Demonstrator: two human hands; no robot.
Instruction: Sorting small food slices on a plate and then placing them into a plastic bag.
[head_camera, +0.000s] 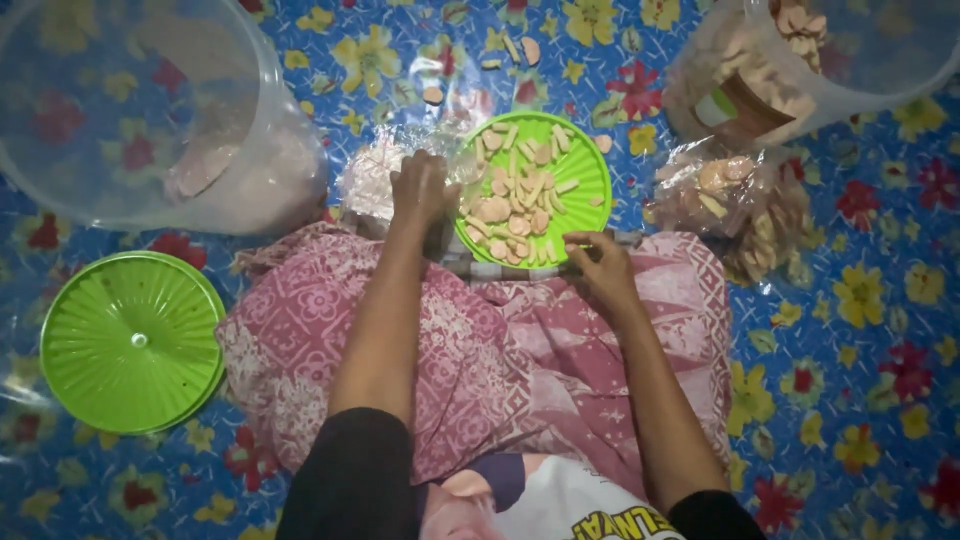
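Green plate (575, 165) of pale cracker pieces (515, 195) is seen mid-scene, just beyond the pink patterned cloth (480, 340). Left hand (422, 188) is curled on a clear plastic bag (372, 172) at the plate's left edge. Right hand (600, 262) is pinched at the near rim; what it grips cannot be told. Green lid (130, 340) lies near left

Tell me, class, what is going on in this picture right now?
A person sits on a blue flowered mat with a pink patterned cloth over the lap. The left hand presses on a clear plastic bag, and the right hand rests at the near rim of a green lid heaped with pale cracker pieces. Another green lid lies to the left. Clear tubs and filled bags stand around.
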